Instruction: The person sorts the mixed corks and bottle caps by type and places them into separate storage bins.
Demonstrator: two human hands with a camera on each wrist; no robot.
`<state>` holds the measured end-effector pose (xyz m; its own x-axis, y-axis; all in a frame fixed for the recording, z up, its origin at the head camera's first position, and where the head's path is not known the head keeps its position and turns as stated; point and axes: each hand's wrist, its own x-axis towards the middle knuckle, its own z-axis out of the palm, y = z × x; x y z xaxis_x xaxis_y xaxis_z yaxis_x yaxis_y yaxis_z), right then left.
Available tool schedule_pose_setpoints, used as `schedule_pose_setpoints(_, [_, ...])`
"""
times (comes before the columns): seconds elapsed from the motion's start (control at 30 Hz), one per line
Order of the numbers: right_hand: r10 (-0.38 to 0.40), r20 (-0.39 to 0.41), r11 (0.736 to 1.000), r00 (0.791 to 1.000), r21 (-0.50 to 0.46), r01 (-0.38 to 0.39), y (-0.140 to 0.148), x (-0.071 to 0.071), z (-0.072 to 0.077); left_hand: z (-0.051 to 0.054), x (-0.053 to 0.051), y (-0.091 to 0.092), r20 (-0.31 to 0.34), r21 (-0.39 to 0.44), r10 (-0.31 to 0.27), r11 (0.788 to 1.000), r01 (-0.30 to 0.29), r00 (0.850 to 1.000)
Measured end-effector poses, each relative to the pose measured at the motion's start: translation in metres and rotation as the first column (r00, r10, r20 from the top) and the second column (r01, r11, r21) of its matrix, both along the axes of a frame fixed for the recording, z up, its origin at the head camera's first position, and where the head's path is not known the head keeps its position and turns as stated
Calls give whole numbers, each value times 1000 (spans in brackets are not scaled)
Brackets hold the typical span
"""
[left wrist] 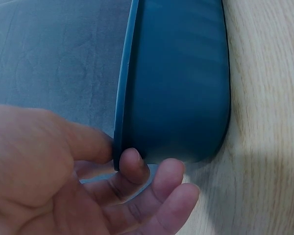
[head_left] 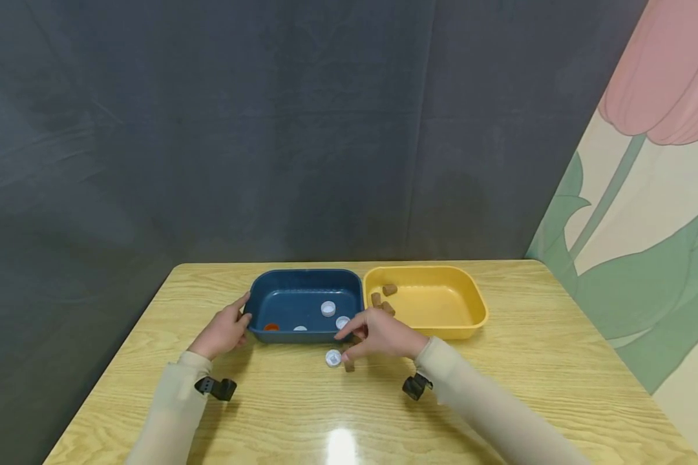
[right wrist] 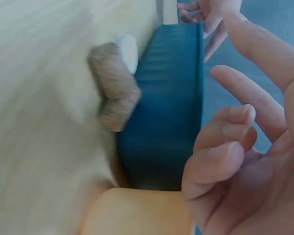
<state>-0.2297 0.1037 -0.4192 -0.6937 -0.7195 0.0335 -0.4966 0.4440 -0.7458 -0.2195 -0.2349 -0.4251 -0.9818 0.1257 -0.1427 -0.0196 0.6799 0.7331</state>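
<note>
My left hand (head_left: 223,329) holds the left end of a blue plastic bin (head_left: 291,303). The left wrist view shows the thumb on one side of the bin's rim (left wrist: 121,105) and the fingers on the other. Over the bin's front right corner hovers my right hand (head_left: 386,332), thumb and index finger apart, nothing between them. Below it on the table lie a white bottle cap (head_left: 333,358) and brown corks (right wrist: 110,73), partly hidden by the hand in the head view. Inside the blue bin are white caps (head_left: 328,309) and an orange-red cap (head_left: 271,327).
A yellow bin (head_left: 436,310) stands against the blue bin's right side, with several corks (head_left: 389,289) at its left end. Both bins sit near the back of the wooden table (head_left: 279,400). A dark curtain (head_left: 326,142) hangs behind.
</note>
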Motion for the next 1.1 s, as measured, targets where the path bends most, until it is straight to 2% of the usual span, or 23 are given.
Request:
schedule_pose_setpoints(0.23, [-18,45,1000,999,8,18,10,11,-14,-1,-2,0,16,4,5,1000,-6,1000])
schedule_pose_setpoints(0.63, [-47,23,999,999,10,47,14,9,-32,-1,-3,-1,9,5,1,1000,-1,1000])
schedule_pose_setpoints(1.1, [-41,8,999,999,13,41,15,8,-40,2,1,1,10,2,4,1000,-4,1000])
